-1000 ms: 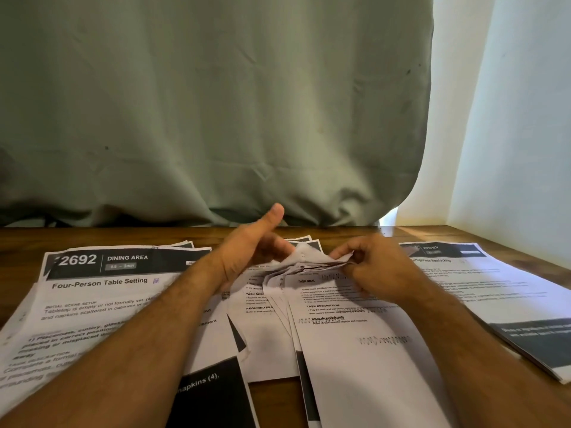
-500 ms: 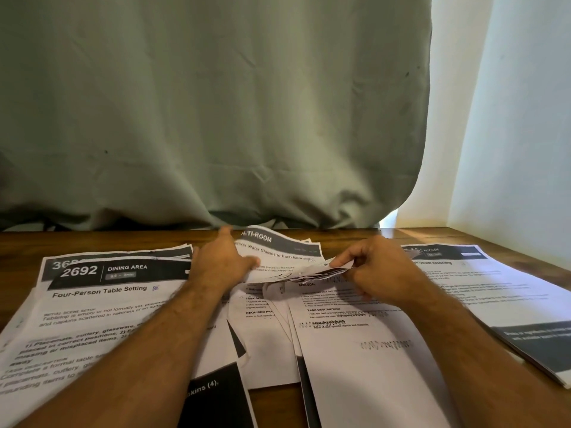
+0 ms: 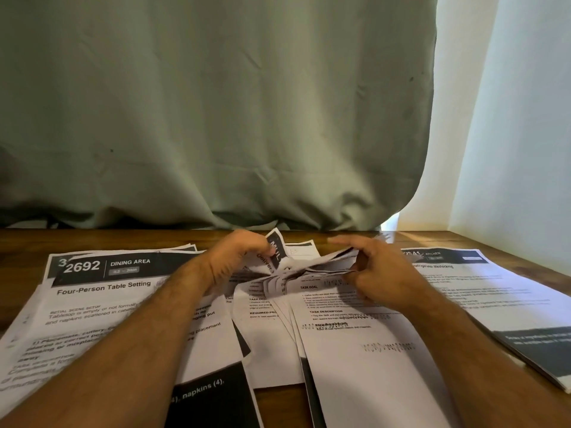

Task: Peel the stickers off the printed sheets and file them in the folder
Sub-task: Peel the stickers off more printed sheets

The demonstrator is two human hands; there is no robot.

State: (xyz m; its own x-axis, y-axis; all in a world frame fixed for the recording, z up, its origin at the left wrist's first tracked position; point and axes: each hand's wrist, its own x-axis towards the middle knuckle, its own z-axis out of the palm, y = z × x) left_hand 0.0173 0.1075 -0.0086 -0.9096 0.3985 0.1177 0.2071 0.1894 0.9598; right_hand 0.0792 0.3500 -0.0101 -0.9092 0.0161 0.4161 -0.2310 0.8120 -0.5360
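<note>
I am seeing printed sheets spreading across the lower half of the frame. The middle stack [image 3: 355, 350] is lying fanned at lower centre, white with small black text, its far ends lifting and crumpling at centre frame. One curled sheet [image 3: 276, 251] with a dark header band is standing up there. At left, the dining-area stack [image 3: 102, 291] is lying flat, its top page showing "2692" and "Four-Person Table Setting" under a dark header. At right, the kitchen stack [image 3: 500, 291] is lying flat and angled, with a dark band at its near corner.
</note>
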